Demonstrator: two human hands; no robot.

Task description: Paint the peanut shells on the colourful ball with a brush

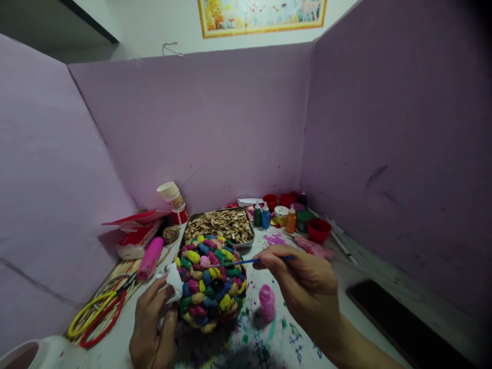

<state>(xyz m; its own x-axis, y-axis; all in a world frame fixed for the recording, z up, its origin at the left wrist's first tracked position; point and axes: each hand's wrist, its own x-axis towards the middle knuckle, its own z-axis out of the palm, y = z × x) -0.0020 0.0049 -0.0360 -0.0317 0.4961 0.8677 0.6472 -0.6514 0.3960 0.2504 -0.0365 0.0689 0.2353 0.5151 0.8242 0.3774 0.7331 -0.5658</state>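
A round ball covered in painted peanut shells point(210, 302) stands on the paint-spattered table, in yellow, blue, green, magenta and bare tan. My right hand point(303, 287) pinches a thin blue paintbrush point(246, 262); its tip touches a pink shell on the ball's upper front. My left hand point(154, 323) is closed on a crumpled white tissue point(175, 282), which rests against the ball's left side. Just right of the ball stands a small pink paint bottle point(267, 303). Behind the ball lies a metal tray point(248, 245) filled with broken peanut shells.
Scissors point(100, 312) with yellow and red handles, a magenta roll point(150, 259) and paper cups point(171, 195) are at left. Green point(257, 215) and orange paint bottles point(291, 220) and a red cup point(319, 229) stand back right. A black phone point(400, 323) lies at right. Purple panels point(230, 123) enclose the table.
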